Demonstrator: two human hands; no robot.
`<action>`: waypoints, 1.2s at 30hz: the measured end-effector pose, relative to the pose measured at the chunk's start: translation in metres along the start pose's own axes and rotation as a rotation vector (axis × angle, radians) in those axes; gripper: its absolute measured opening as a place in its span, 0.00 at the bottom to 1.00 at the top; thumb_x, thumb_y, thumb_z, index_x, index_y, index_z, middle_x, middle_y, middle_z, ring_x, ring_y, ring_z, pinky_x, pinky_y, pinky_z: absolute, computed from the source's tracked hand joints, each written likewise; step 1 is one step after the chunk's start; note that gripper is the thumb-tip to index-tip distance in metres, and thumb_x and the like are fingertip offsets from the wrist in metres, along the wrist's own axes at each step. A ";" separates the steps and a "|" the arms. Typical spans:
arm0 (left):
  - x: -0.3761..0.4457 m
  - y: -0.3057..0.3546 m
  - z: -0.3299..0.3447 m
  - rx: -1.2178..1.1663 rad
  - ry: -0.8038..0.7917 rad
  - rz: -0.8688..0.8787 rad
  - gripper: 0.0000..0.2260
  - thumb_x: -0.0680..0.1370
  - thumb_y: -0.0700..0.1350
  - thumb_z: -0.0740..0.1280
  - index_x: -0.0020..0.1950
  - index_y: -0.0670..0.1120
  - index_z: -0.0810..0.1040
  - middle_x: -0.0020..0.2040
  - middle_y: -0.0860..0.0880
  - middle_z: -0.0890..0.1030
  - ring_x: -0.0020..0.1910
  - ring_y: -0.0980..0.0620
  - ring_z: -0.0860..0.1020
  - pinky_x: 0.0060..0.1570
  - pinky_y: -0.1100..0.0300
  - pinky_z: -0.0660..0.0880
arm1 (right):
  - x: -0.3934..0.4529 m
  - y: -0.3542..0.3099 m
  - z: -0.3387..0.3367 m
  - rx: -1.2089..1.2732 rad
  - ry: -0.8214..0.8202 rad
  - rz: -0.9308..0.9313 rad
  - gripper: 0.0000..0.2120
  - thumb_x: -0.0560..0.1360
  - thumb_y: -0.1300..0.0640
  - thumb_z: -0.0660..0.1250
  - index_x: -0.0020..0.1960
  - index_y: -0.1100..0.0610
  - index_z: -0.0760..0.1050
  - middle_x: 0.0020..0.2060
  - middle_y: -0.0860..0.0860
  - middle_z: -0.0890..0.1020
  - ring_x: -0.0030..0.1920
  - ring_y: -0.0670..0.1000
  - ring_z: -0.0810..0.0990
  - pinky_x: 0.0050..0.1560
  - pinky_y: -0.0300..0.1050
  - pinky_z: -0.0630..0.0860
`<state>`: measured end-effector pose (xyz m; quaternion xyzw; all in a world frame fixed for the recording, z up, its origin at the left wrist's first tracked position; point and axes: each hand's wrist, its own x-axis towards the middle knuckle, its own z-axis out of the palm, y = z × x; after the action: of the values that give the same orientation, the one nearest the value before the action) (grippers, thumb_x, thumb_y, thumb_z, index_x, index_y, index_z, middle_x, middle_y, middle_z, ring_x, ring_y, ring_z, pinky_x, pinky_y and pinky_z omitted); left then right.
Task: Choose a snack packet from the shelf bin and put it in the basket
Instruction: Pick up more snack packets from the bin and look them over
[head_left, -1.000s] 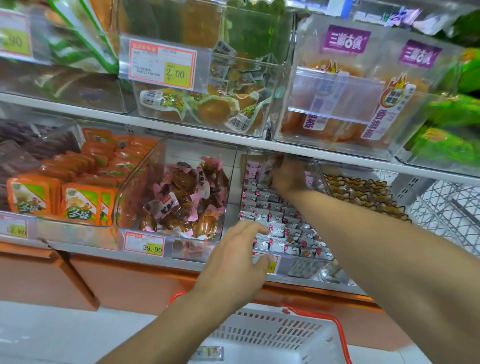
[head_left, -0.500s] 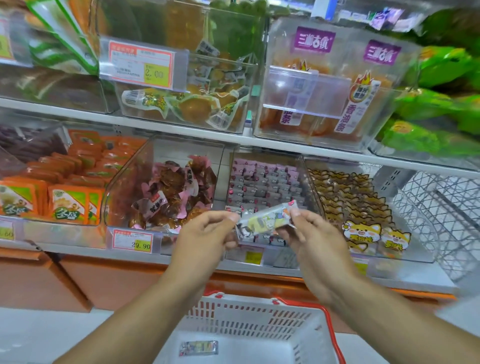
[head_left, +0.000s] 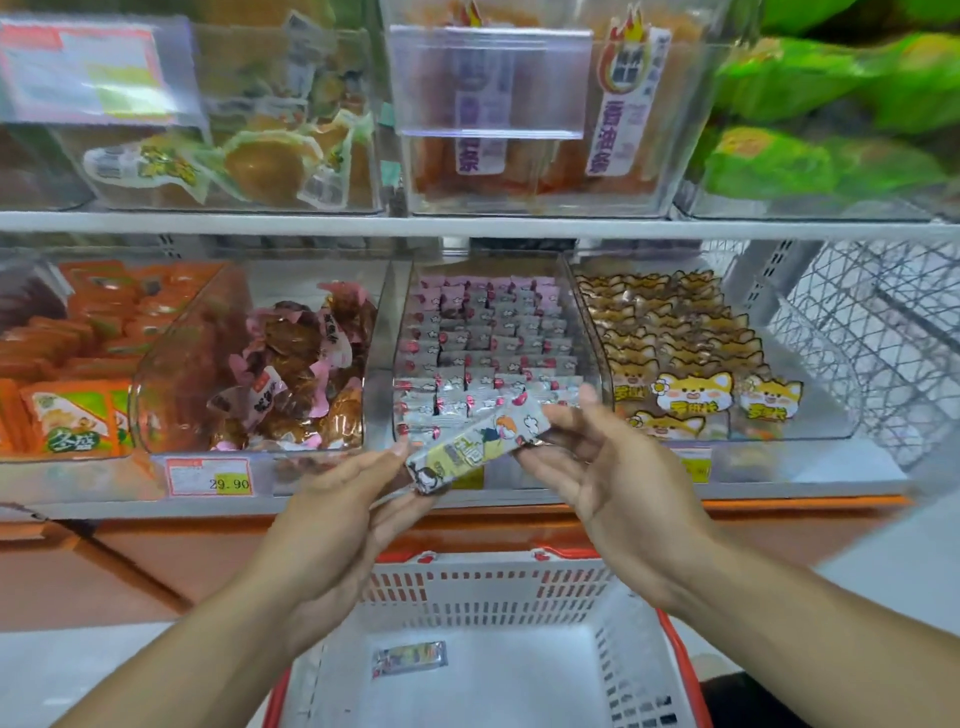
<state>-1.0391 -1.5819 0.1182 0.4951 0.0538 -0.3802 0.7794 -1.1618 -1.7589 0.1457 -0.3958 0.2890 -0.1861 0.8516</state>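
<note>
The snack packet (head_left: 478, 444) is out of the shelf bin (head_left: 493, 358) and tilted between both hands, above the basket (head_left: 493, 587). The left hand (head_left: 332, 525) pinches its lower end; the right hand (head_left: 608, 467) holds the upper end with relaxed fingers. Better to lower it straight down (one packet (head_left: 409, 659) lies there already) and release low, so it does not bounce out

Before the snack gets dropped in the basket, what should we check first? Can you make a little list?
1. Snack packet held by both the left hand and the right hand: ok.
2. Basket directly below the hands: ok.
3. Room on the basket floor; only one small packet lies there: ok.
4. Packet clear of the shelf bin: ok.
5. Packet sealed and undamaged: cannot tell.
</note>
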 end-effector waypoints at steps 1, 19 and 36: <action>0.001 -0.001 0.000 -0.013 -0.005 -0.012 0.19 0.69 0.45 0.74 0.56 0.37 0.82 0.54 0.37 0.86 0.55 0.40 0.85 0.46 0.54 0.84 | 0.000 -0.001 -0.001 0.015 -0.005 0.004 0.14 0.77 0.50 0.69 0.43 0.59 0.87 0.43 0.55 0.86 0.49 0.56 0.87 0.48 0.47 0.84; 0.008 -0.011 0.016 0.069 -0.067 0.018 0.04 0.63 0.38 0.78 0.37 0.44 0.87 0.44 0.42 0.86 0.43 0.49 0.86 0.44 0.56 0.84 | 0.009 0.001 -0.024 -0.154 0.004 0.027 0.27 0.68 0.57 0.78 0.64 0.58 0.74 0.51 0.56 0.87 0.50 0.53 0.88 0.53 0.44 0.84; 0.000 -0.011 0.023 0.176 -0.087 -0.095 0.09 0.80 0.35 0.65 0.48 0.35 0.85 0.46 0.38 0.85 0.41 0.45 0.86 0.36 0.59 0.83 | 0.006 -0.005 -0.027 -0.747 -0.329 -0.357 0.18 0.72 0.53 0.77 0.58 0.38 0.79 0.47 0.53 0.85 0.44 0.62 0.82 0.45 0.51 0.84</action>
<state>-1.0529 -1.6030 0.1214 0.5416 0.0098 -0.4412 0.7155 -1.1744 -1.7804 0.1335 -0.7445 0.1242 -0.1473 0.6393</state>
